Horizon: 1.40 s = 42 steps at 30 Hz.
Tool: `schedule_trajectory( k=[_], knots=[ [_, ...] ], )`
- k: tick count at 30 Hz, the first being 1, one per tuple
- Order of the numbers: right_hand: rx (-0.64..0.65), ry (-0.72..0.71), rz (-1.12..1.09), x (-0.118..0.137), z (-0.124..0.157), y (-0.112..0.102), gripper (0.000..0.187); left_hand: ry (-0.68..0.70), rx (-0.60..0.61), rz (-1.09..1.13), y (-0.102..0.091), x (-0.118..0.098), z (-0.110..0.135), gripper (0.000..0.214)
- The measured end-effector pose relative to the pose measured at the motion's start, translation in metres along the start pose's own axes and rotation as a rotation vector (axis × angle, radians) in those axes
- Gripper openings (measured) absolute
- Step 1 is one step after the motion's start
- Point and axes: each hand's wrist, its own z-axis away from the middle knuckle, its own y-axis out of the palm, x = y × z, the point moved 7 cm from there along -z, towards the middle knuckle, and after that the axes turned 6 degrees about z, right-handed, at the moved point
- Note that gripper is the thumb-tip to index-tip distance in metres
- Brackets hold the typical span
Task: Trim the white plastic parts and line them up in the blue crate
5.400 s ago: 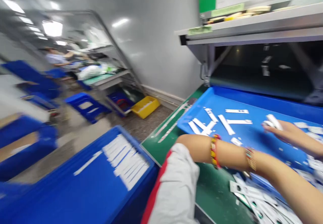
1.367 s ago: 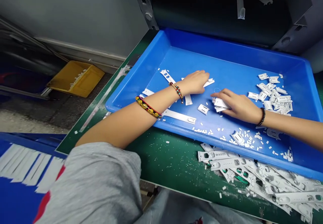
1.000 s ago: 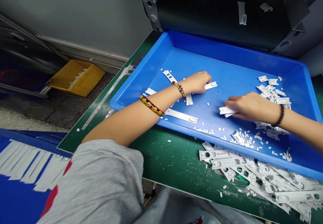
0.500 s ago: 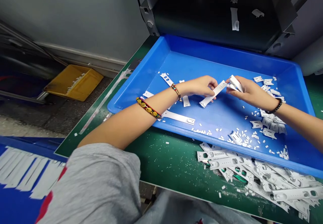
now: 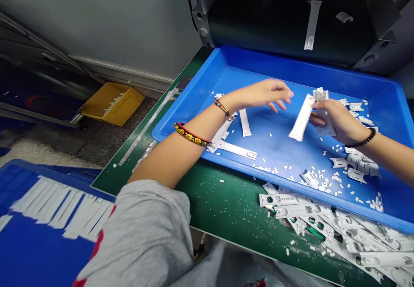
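Bare left hand (image 5: 265, 95) above the middle of a shallow blue plastic tray (image 5: 291, 64), fingers spread apart, holding nothing. Bare right hand (image 5: 336, 121) toward the tray's right side, fingers curled around a punched white plastic strip (image 5: 321, 110), a long white plastic bar (image 5: 302, 118) just beside them. Tiny white plastic offcuts (image 5: 318, 177) scattered along the tray's near edge; punched white strips (image 5: 330, 222) heaped just outside that edge on the green tabletop (image 5: 226, 200).

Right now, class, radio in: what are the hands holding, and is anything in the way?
Left hand open, empty, above blue tray. Right hand gripping white plastic piece, long white strip beside it. Small white scraps scattered below.
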Motion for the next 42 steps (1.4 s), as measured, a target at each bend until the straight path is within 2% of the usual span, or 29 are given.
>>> schedule_trajectory(
  k=[2, 4, 5, 7, 9, 13, 15, 18, 22, 27, 30, 32, 36, 38, 40, 42],
  knots=[
    [0.009, 0.073, -0.012, -0.003, 0.001, -0.002, 0.021, -0.081, -0.219, -0.243, -0.035, 0.006, 0.009, 0.031],
    [0.022, 0.152, -0.016, -0.005, 0.004, 0.0, 0.027, -0.26, -0.332, -0.512, -0.059, 0.021, 0.019, 0.028],
    [0.016, 0.183, -0.03, -0.005, 0.005, 0.001, 0.026, -0.374, -0.314, -0.625, -0.065, 0.031, 0.023, 0.025],
    [-0.018, 0.214, -0.076, -0.006, 0.008, 0.003, 0.019, -0.559, -0.174, -0.753, -0.065, 0.053, 0.027, 0.022],
    [-0.045, 0.218, -0.103, -0.005, 0.01, 0.006, 0.012, -0.605, -0.034, -0.748, -0.055, 0.065, 0.025, 0.019],
    [0.019, 0.174, -0.025, -0.005, 0.01, 0.013, 0.014, -0.444, 0.054, -0.522, -0.034, 0.061, 0.014, 0.019],
    [0.064, 0.1, 0.037, -0.003, 0.009, 0.016, 0.017, -0.318, 0.097, -0.385, -0.023, 0.05, 0.01, 0.021],
    [0.099, 0.006, 0.091, 0.0, 0.008, 0.019, 0.032, -0.115, 0.147, -0.218, -0.011, 0.026, 0.009, 0.025],
    [0.104, -0.017, 0.207, -0.003, 0.009, 0.021, 0.043, 0.026, 0.149, -0.1, -0.003, 0.003, 0.011, 0.026],
    [0.043, -0.15, 0.299, 0.007, 0.013, 0.025, 0.046, 0.072, 0.137, -0.115, 0.001, -0.005, 0.011, 0.025],
    [-0.024, -0.234, 0.321, 0.011, 0.015, 0.026, 0.049, 0.071, 0.129, -0.047, 0.005, -0.004, 0.01, 0.024],
    [-0.01, -0.252, 0.297, 0.008, 0.013, 0.029, 0.05, 0.067, 0.132, 0.033, 0.01, -0.003, 0.009, 0.023],
    [0.006, -0.188, 0.27, -0.004, 0.007, 0.028, 0.058, 0.08, 0.159, 0.174, 0.02, -0.001, 0.005, 0.027],
    [0.007, -0.143, 0.256, -0.007, 0.005, 0.026, 0.056, 0.082, 0.15, 0.194, 0.02, 0.001, 0.001, 0.029],
    [0.052, -0.062, 0.199, -0.01, 0.005, 0.028, 0.043, 0.079, 0.075, 0.181, 0.012, 0.006, -0.003, 0.028],
    [0.128, 0.06, 0.129, -0.015, 0.007, 0.032, 0.029, 0.062, -0.062, 0.117, -0.002, 0.013, -0.008, 0.026]
  ],
)
